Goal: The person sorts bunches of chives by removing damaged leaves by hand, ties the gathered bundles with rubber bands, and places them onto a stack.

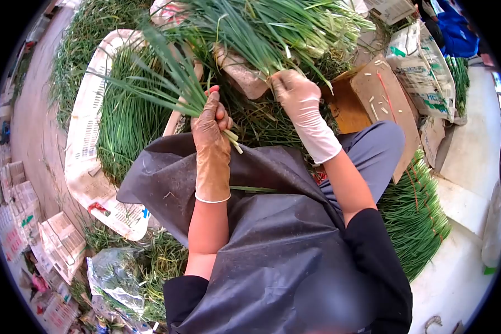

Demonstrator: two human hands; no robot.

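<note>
My left hand (210, 117), in a brown-stained glove, is closed around a small bunch of chives (186, 89). Their long leaves fan out to the upper left, and the pale cut ends stick out below the fist. In a whiter glove, my right hand (299, 97) pinches chive stalks at the near edge of a large loose pile of chives (312, 30). That pile rests partly on a pale stone-like block (242, 78). A dark apron (273, 239) covers my lap beneath both hands.
To the left stands a white plastic basket (75, 150) full of chives. An open cardboard box (387, 106) with pale scraps on it is at the right, above tied chive bundles (412, 214). Loose trimmings (89, 61) lie upper left; a clear plastic bag (114, 273) sits lower left.
</note>
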